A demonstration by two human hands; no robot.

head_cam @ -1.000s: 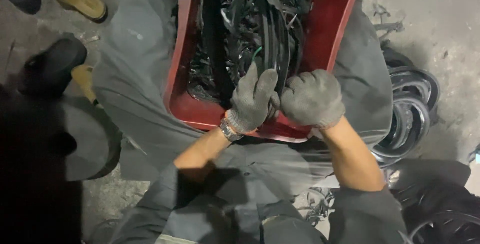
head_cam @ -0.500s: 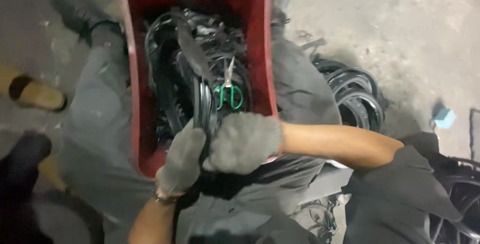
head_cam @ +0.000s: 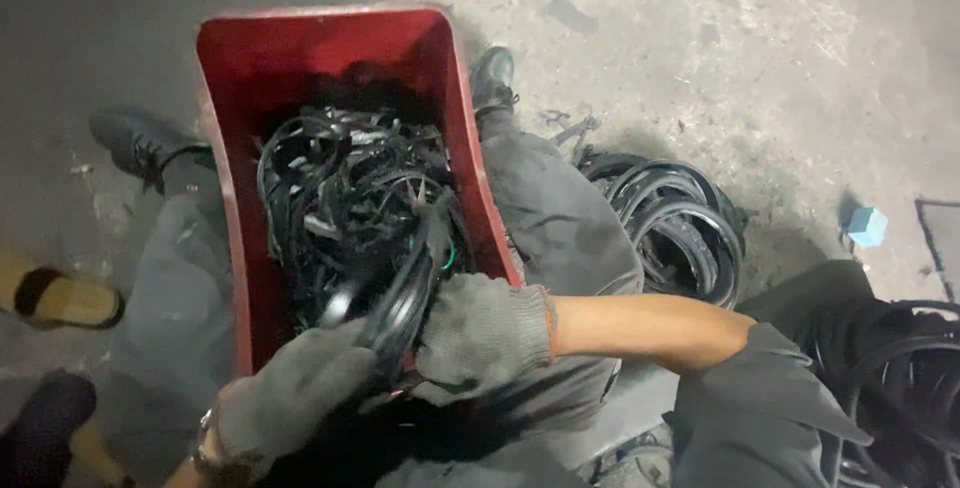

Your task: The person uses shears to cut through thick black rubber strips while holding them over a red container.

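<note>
Right now my grey-gloved left hand [head_cam: 290, 398] and right hand [head_cam: 480, 333] both grip a looped black rubber strip [head_cam: 400, 298] above the red plastic crate [head_cam: 330, 48] wedged between my knees, keeping it steady

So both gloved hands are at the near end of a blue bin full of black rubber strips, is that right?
Not quite: the bin is red, not blue, as the head view shows. The rest holds: the gloved left hand and right hand are at its near end, and it is full of black rubber strips.
</note>
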